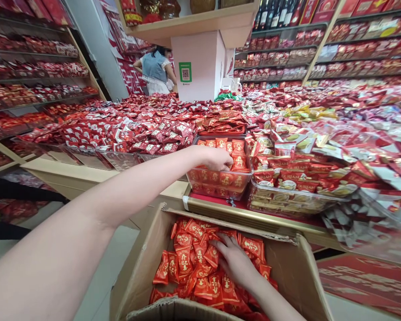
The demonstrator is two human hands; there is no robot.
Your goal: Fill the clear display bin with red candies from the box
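Note:
My left hand (218, 158) reaches across into a clear plastic bin (217, 192) of red wrapped candies (239, 163) standing in rows. Its fingers are bent down and pressed together at the candies; whatever they pinch is hidden. Below, in an open cardboard box (289, 263), lies a loose heap of the same red candies (183, 258) with gold print. Palm down, my right hand (235, 263) rests on this heap with its fingers apart, touching several candies.
Beside the clear bin stands a bin of durian-labelled packets (297, 178). Maroon and red packets (153, 133) fill the counter to the left. A white pillar (195, 67) rises behind. A person in a blue vest (155, 69) stands farther back, near packed shelves (277, 55).

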